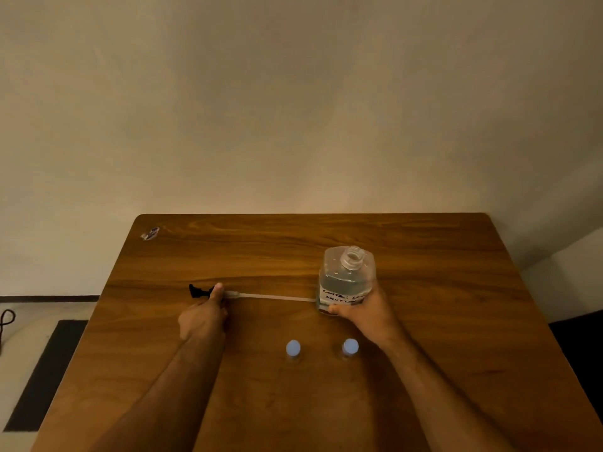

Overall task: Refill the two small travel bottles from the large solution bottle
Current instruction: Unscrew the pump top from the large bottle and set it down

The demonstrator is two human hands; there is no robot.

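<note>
1. Clear plastic large solution bottle, uncapped, stands toward the wooden table's right edge; the right hand grips its base.
2. Left hand pinches the black pump head, whose tube lies flat.
3. Two white-capped small travel bottles stand upright nearer the front edge.

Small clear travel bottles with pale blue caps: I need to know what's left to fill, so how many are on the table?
2. One small clear bottle stands near the table's front centre; the other stands right of it, just below the right hand.
</note>
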